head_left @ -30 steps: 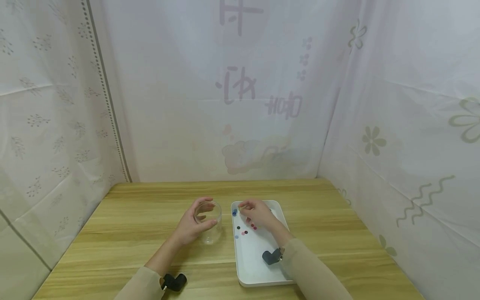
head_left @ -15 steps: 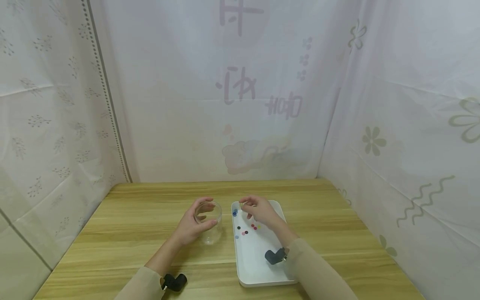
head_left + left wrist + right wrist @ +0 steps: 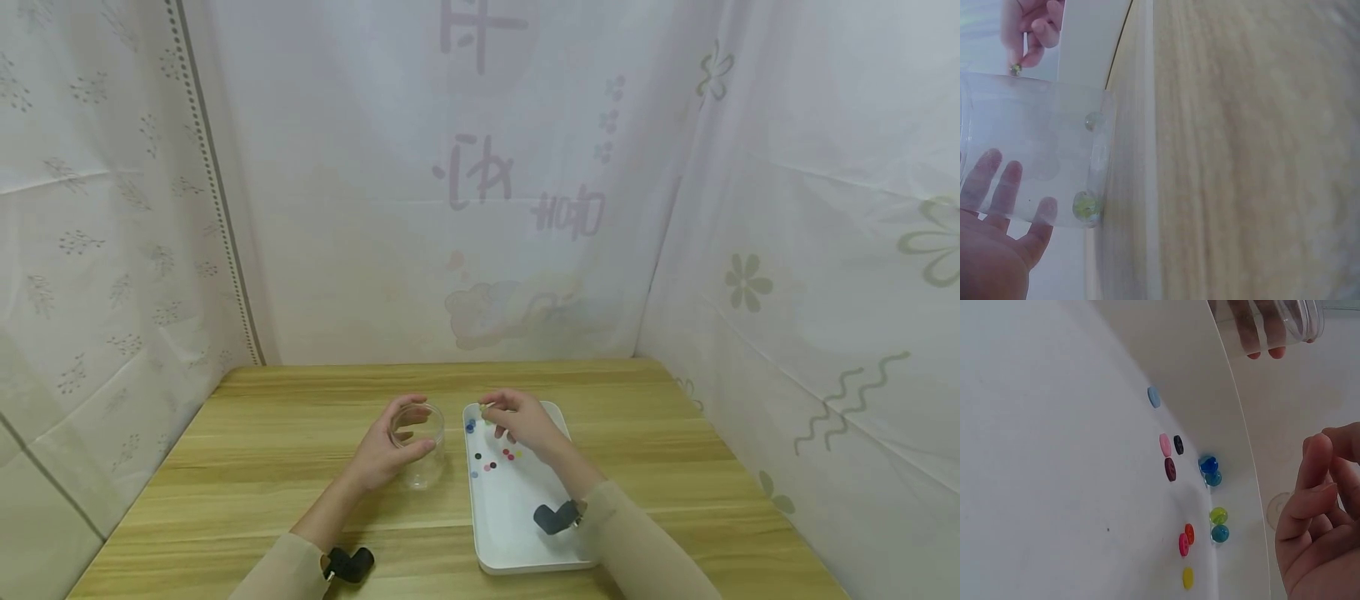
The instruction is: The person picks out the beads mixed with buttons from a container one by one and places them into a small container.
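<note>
My left hand (image 3: pixel 382 446) curls around a clear jar (image 3: pixel 420 473) standing on the table left of the tray. Through its wall, the left wrist view shows a yellow-green marble (image 3: pixel 1086 206) and a greyish one at the bottom. My right hand (image 3: pixel 525 425) is over the far end of the white tray (image 3: pixel 506 533), pinching a small greenish marble (image 3: pixel 1015 69) between thumb and fingertip. Blue and green marbles (image 3: pixel 1219 515) lie along the tray's wall. Beside them are several buttons: a pink button (image 3: pixel 1165 445), a yellow button (image 3: pixel 1188 577), and others in red, black and light blue.
The wood-grain table (image 3: pixel 270 467) carries the jar and the tray side by side. Patterned curtains (image 3: pixel 360 250) enclose it at the back and both sides. Each wrist wears a black camera mount (image 3: pixel 555 518), the right one over the tray's near part.
My right hand has risen slightly and drawn a little right with the marble between its fingers. More of the buttons beneath it now show. The left hand and jar stay put.
</note>
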The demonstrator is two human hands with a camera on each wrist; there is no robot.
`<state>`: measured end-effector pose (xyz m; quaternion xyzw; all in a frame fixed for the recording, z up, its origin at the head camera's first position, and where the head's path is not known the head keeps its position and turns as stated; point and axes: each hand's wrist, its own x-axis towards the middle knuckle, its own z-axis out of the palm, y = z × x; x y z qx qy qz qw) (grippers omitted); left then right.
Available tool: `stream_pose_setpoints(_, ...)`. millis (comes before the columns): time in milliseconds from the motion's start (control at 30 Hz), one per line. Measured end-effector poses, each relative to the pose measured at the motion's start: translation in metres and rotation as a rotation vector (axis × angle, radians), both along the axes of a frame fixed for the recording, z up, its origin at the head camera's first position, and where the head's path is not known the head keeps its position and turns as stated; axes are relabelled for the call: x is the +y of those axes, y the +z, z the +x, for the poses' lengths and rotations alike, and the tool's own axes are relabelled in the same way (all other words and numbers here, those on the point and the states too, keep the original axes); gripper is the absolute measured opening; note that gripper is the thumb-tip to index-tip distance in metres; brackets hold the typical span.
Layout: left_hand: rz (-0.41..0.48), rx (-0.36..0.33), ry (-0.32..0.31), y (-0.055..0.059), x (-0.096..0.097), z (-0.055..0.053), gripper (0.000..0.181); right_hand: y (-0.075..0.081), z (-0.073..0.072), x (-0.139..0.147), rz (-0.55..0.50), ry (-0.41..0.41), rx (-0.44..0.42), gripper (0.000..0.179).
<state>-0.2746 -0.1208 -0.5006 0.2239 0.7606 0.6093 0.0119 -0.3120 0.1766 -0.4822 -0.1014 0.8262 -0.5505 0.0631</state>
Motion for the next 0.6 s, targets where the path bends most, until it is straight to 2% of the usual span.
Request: stream_pose_setpoints(600,0.009,0.016,0.004,-0.0016,0.0006,-0.0005,0.066,-0.0007,0.0088,-0.0026,-0.113,0.046,-0.037,0.033)
